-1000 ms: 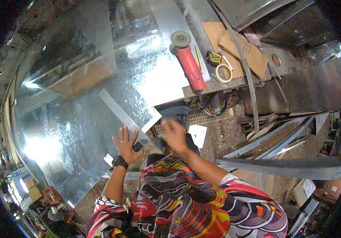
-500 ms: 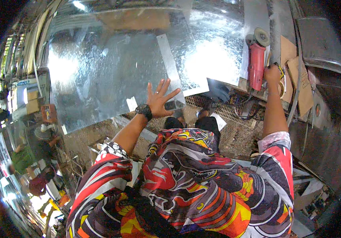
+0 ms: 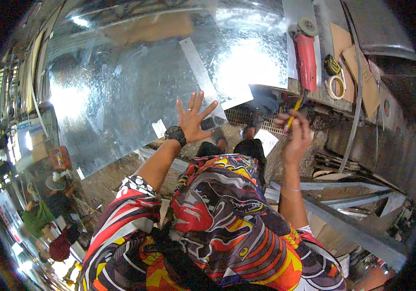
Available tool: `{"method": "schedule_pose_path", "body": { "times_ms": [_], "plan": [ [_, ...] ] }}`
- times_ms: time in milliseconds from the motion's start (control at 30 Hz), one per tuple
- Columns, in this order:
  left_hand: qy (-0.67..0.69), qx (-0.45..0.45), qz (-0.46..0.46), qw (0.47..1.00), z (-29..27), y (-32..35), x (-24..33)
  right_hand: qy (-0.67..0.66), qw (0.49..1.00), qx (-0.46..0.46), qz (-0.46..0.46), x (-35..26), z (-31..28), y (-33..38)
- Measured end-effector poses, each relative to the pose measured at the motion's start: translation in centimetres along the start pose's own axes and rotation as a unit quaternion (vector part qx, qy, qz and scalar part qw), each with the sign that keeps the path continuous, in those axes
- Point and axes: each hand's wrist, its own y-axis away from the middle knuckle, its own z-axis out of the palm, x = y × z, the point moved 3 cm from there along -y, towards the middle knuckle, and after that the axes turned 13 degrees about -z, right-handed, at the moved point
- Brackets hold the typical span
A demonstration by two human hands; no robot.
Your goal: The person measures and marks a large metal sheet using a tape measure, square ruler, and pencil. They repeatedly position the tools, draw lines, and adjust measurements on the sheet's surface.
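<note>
My left hand (image 3: 194,119) lies with its fingers spread on the near edge of a large shiny metal sheet (image 3: 125,102), a watch on its wrist. Its fingertips reach the near part of a flat metal strip (image 3: 197,65) that slants across the sheet. To the right, my right hand (image 3: 297,140) is raised off the bench, its fingers closed around a yellow pencil (image 3: 293,112) that points up and away. A red angle grinder (image 3: 306,60) rests beyond that hand. Beside the grinder are a yellow-and-black tape measure (image 3: 332,64) and a roll of tape (image 3: 336,87).
Cardboard pieces (image 3: 361,70) lie at the far right, near a hanging cable (image 3: 359,102). A second bright sheet (image 3: 246,63) adjoins the strip. Metal bars (image 3: 348,228) sit low on the right. At the left another person (image 3: 40,216) is near an orange object (image 3: 60,157).
My right hand has drawn back from beside the tape measure toward me and to the left, now with the pencil in it. My left hand stays spread on the sheet.
</note>
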Motion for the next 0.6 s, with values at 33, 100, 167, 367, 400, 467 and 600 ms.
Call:
{"method": "schedule_pose_path", "body": {
  "times_ms": [33,100,167,367,400,467,600],
  "plan": [
    [-0.002,-0.002,0.002,1.0,0.0,-0.1,0.0,-0.007,0.999,-0.031,-0.003,-0.2,1.2,1.6],
    [-0.009,-0.003,0.0,1.0,0.1,-0.2,-0.1,0.033,0.993,-0.105,-0.037,-0.9,3.3,4.0],
    [-0.016,-0.005,-0.004,1.0,-0.2,-0.2,0.0,0.107,0.971,-0.178,-0.117,-1.4,5.3,5.5],
    [-0.027,-0.004,-0.016,1.0,-0.6,0.1,0.2,0.128,0.965,-0.225,-0.046,2.7,8.6,7.9],
    [-0.019,0.003,-0.016,1.0,-0.4,0.2,0.1,0.092,0.975,-0.203,-0.007,2.7,9.6,8.0],
    [-0.012,0.008,-0.014,1.0,-0.3,0.2,0.2,0.036,0.981,-0.19,0.022,3.6,10.4,7.9],
    [-0.012,0.0,-0.016,1.0,-0.3,0.1,0.3,0.021,0.973,-0.229,0.037,3.6,10.7,7.9]
  ]
}}
